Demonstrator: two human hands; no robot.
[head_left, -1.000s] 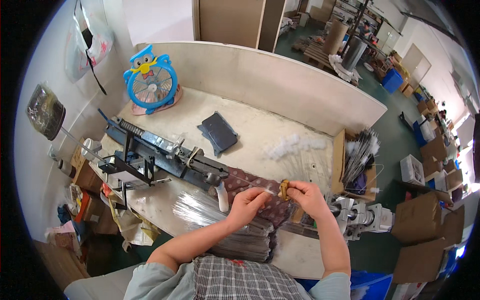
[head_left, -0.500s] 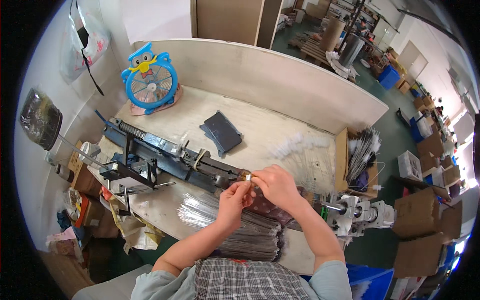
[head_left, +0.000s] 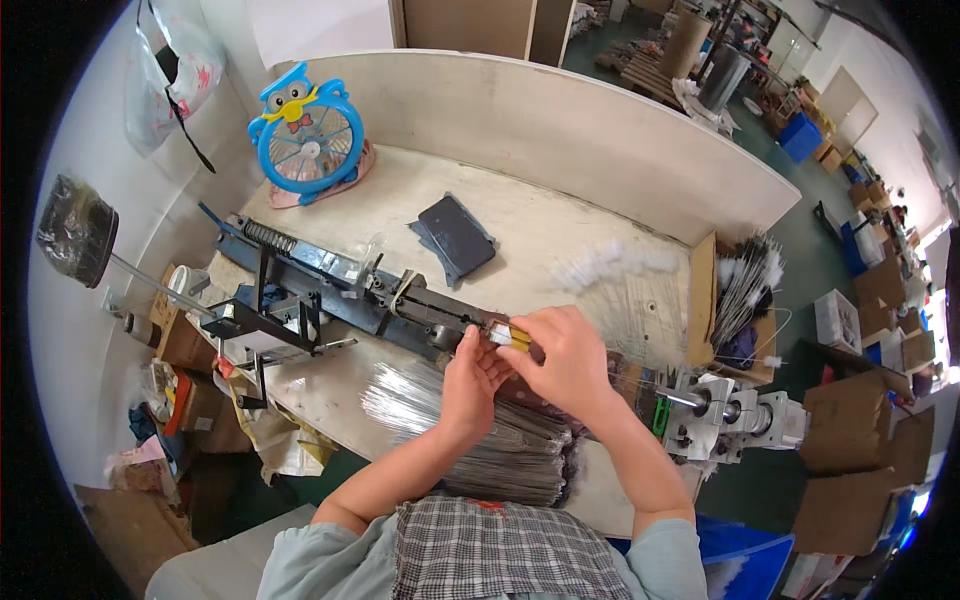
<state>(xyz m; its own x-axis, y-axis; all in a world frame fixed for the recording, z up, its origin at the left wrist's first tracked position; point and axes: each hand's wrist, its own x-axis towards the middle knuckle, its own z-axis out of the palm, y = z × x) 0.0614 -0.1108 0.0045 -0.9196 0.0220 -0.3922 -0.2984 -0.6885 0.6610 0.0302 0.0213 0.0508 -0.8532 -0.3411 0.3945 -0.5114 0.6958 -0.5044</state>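
My right hand [head_left: 570, 360] grips a small yellow piece [head_left: 519, 338] with a white part [head_left: 501, 335] at its left end. It is at the near right end of a long dark metal bench jig [head_left: 350, 290]; what kind of piece it is I cannot tell. Just left of it is my left hand [head_left: 472, 375], thumb up and fingers loosely apart, with nothing visible in them. A large bundle of thin metal wires [head_left: 520, 465] lies below both hands, partly hidden by my left forearm. A dark reddish cloth [head_left: 560, 405] shows under my right hand.
On the table are a blue cartoon-shaped fan [head_left: 312, 145], a dark flat pad [head_left: 455, 238] and white-tipped wires [head_left: 620, 270]. A cardboard box of wires [head_left: 745, 300] stands right, beside a metal clamp machine [head_left: 725, 415]. A lamp [head_left: 78, 232] reaches in from the left.
The left fingers have loosened from a pinch near the white part. More of the yellow piece shows in the right hand. The whole view has shifted slightly.
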